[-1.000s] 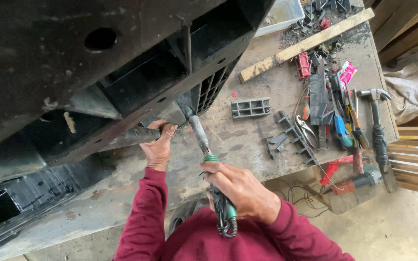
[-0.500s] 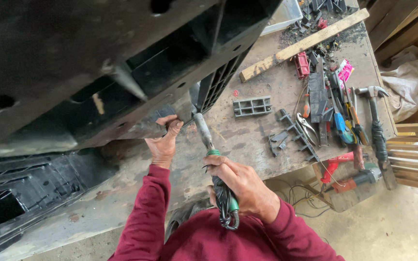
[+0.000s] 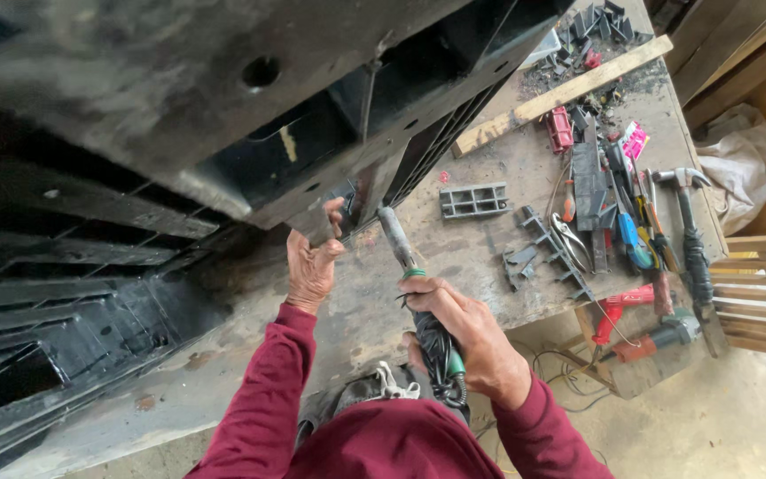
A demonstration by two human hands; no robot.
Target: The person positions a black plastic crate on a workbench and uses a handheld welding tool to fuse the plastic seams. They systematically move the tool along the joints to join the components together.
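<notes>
Right hand (image 3: 467, 341) grips soldering tool (image 3: 418, 302), tip up-left, seemingly touching black pallet (image 3: 223, 98).

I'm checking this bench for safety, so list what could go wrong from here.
1. The left hand steadies the black plastic crate right beside the tip of the tool held by the right hand; a slip could hurt the fingers.
2. The tool's cord is bunched under the grip and may snag.
3. The hammer and the red cutter lie at the table edge and could fall.
</notes>
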